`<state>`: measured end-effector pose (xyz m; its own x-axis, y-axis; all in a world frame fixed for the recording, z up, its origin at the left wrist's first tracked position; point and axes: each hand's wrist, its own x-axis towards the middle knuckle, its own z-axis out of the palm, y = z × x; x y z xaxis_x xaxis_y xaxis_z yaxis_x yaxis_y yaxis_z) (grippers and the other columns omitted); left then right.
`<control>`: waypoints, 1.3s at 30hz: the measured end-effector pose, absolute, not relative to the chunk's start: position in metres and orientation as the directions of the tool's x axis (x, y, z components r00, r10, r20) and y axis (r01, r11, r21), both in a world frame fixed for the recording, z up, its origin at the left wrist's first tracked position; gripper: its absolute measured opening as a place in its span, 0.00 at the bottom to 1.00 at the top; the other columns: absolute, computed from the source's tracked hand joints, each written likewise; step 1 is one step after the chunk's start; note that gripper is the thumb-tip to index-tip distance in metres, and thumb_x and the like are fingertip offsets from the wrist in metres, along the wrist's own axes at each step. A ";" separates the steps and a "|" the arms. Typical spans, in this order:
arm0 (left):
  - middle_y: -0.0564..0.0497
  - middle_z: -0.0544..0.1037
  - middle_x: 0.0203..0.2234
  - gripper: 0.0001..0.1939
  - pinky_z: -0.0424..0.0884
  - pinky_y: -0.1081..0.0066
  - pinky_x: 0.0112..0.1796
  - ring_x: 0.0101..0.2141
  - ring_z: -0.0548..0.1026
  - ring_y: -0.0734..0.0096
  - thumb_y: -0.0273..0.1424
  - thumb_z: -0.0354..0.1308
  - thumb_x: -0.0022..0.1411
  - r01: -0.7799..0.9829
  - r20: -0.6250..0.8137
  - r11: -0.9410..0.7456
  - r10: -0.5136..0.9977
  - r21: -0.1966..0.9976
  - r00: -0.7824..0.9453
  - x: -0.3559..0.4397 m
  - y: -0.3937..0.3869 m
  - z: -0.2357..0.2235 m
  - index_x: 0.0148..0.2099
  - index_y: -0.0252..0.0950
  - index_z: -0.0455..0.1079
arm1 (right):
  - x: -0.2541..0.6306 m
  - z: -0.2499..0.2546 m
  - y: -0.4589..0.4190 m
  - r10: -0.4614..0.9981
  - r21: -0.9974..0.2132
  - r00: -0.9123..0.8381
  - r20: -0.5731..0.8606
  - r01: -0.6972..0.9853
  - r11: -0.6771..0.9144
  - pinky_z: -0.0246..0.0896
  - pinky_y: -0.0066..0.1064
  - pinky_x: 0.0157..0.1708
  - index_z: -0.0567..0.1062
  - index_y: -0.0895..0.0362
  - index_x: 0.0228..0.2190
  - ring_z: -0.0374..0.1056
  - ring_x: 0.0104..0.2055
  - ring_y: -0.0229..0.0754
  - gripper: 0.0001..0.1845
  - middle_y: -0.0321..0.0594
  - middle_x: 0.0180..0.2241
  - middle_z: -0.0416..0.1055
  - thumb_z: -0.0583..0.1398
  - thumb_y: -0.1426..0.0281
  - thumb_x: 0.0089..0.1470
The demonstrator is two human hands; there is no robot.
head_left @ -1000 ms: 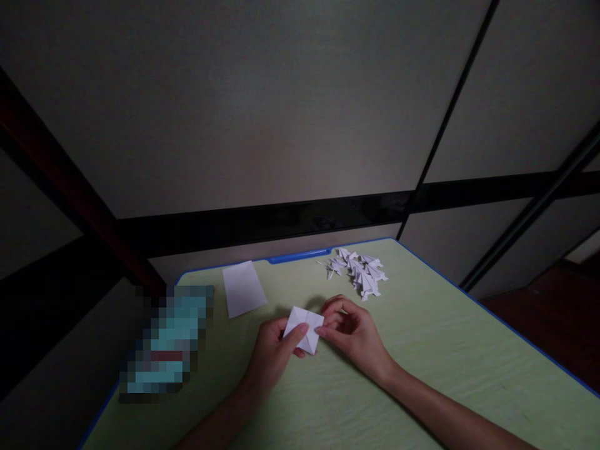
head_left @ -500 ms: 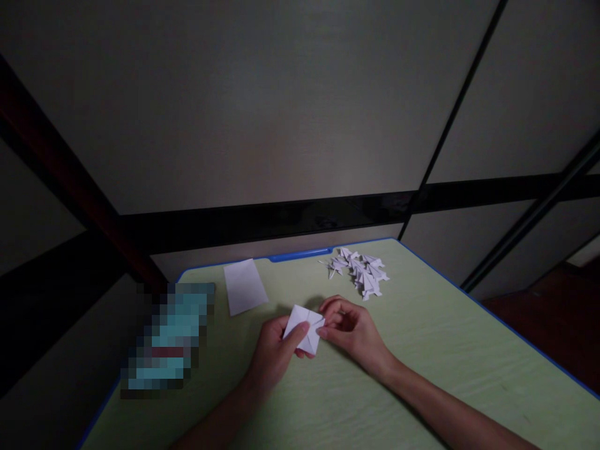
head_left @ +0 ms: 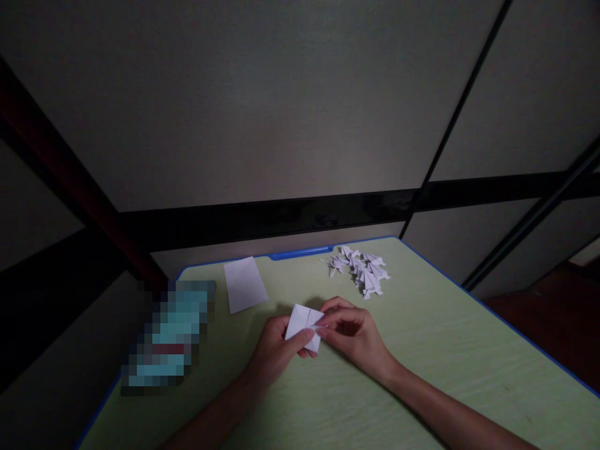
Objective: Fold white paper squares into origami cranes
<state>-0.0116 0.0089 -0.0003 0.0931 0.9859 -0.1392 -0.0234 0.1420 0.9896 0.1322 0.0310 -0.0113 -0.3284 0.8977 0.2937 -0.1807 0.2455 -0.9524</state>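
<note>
A small folded white paper square (head_left: 302, 322) is held just above the green table (head_left: 422, 350) between both hands. My left hand (head_left: 276, 350) grips its lower left side, thumb pressed on top. My right hand (head_left: 354, 334) pinches its right edge with thumb and forefinger. Creases cross the paper's upper face.
A flat stack of white paper sheets (head_left: 244, 284) lies at the far left of the table. A pile of several folded white paper figures (head_left: 360, 269) sits at the far edge, right of centre. A blurred teal object (head_left: 169, 334) rests at the table's left edge. The table has a blue rim.
My right fingers have slid a little leftward onto the paper's right corner, and my left thumb has shifted further over the paper. The paper has stayed almost in place.
</note>
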 end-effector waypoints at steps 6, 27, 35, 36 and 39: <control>0.51 0.74 0.15 0.09 0.63 0.76 0.20 0.17 0.70 0.74 0.30 0.57 0.42 -0.037 -0.161 0.167 0.979 0.985 0.128 -0.013 0.008 -0.002 0.25 0.27 0.70 | 0.133 -0.012 0.028 0.872 -0.923 -0.307 0.382 -0.077 0.377 0.57 0.27 0.27 0.75 0.58 0.21 0.62 0.29 0.36 0.04 0.39 0.28 0.64 0.60 0.77 0.40; 0.49 0.75 0.18 0.11 0.65 0.75 0.21 0.18 0.72 0.71 0.30 0.56 0.42 -0.072 -0.242 0.274 0.925 0.959 0.295 -0.023 0.015 0.000 0.29 0.27 0.70 | 0.136 -0.005 0.026 0.857 -0.935 -0.373 0.355 -0.123 0.333 0.55 0.26 0.21 0.74 0.57 0.20 0.59 0.24 0.33 0.03 0.37 0.26 0.62 0.60 0.74 0.41; 0.51 0.73 0.13 0.09 0.62 0.75 0.18 0.14 0.70 0.73 0.29 0.55 0.40 -0.089 -0.271 0.309 0.915 0.947 0.299 -0.022 0.017 0.001 0.25 0.27 0.70 | 0.136 -0.003 0.023 0.832 -0.885 -0.327 0.447 -0.026 0.465 0.58 0.27 0.25 0.73 0.57 0.20 0.61 0.28 0.35 0.05 0.39 0.29 0.63 0.59 0.77 0.42; 0.51 0.73 0.13 0.09 0.62 0.76 0.18 0.14 0.70 0.73 0.29 0.55 0.40 -0.091 -0.272 0.312 0.913 0.946 0.304 -0.022 0.017 0.001 0.25 0.27 0.70 | 0.136 -0.004 0.023 0.832 -0.882 -0.322 0.453 -0.022 0.471 0.58 0.27 0.25 0.73 0.57 0.20 0.61 0.29 0.36 0.05 0.39 0.29 0.63 0.59 0.77 0.42; 0.51 0.73 0.12 0.08 0.62 0.76 0.18 0.13 0.70 0.74 0.29 0.55 0.40 -0.098 -0.283 0.325 0.910 0.941 0.304 -0.022 0.017 0.001 0.24 0.28 0.69 | 0.137 -0.004 0.023 0.825 -0.874 -0.319 0.467 -0.024 0.485 0.58 0.27 0.25 0.72 0.57 0.20 0.61 0.30 0.37 0.06 0.39 0.29 0.63 0.58 0.79 0.41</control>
